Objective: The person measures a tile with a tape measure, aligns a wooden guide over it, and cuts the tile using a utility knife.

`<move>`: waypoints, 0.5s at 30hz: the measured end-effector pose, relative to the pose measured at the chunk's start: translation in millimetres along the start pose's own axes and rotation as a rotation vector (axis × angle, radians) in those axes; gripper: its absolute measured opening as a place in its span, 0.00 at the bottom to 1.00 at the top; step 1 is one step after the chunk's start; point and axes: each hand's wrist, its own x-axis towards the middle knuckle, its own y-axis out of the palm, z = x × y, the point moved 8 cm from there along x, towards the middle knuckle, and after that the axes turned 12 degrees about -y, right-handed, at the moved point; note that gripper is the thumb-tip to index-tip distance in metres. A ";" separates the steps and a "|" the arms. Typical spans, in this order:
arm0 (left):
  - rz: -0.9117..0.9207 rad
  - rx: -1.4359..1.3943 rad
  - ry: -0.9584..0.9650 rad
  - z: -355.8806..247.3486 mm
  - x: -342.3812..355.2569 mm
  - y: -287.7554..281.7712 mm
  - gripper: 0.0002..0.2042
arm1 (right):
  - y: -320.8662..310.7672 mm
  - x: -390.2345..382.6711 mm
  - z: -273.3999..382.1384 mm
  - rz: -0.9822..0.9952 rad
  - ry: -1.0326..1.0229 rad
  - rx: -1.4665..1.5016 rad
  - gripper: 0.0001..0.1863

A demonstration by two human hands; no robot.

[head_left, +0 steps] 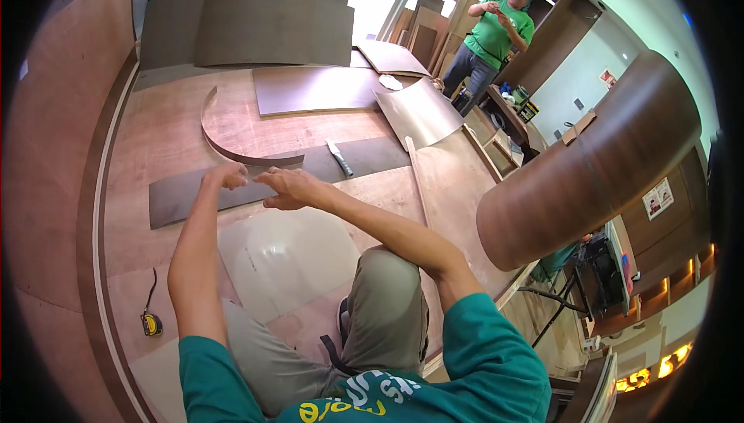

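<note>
My left hand [225, 176] hovers over a long dark laminate strip [380, 158], its fingers curled together; anything in them is too small to make out. Close to its right, my right hand [291, 189] has its fingers stretched toward the left one and its thumb apart, with nothing visible in it. Just beyond both hands, a narrow brown edging strip [211, 132] stands curved on edge, one end over the dark strip. A putty knife [339, 159] with a dark handle lies on the laminate strip, right of my hands. Nearer me is a glossy pale sheet [288, 256].
A yellow-and-black tape measure [152, 324] lies at the left, near a wooden wall [54, 151]. Brown panels [318, 89] and large dark sheets [271, 27] lie farther back. A big rolled brown sheet [589, 167] stands at the right. Another person [496, 31] in green stands at the back.
</note>
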 end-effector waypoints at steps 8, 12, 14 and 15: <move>-0.022 0.193 0.051 -16.9 -10.2 -3.9 0.22 | 16.1 2.3 -14.9 0.054 -0.031 0.021 0.32; -0.035 0.075 0.014 -16.4 -25.2 -8.8 0.24 | 18.1 -0.9 -15.0 0.088 -0.011 0.002 0.32; -0.020 0.054 0.000 -11.3 -27.7 -11.0 0.25 | 19.5 3.1 -8.1 0.114 0.002 -0.031 0.32; -0.015 0.039 -0.004 -6.1 -27.6 -13.0 0.26 | 17.5 5.2 -2.5 0.120 -0.008 -0.029 0.32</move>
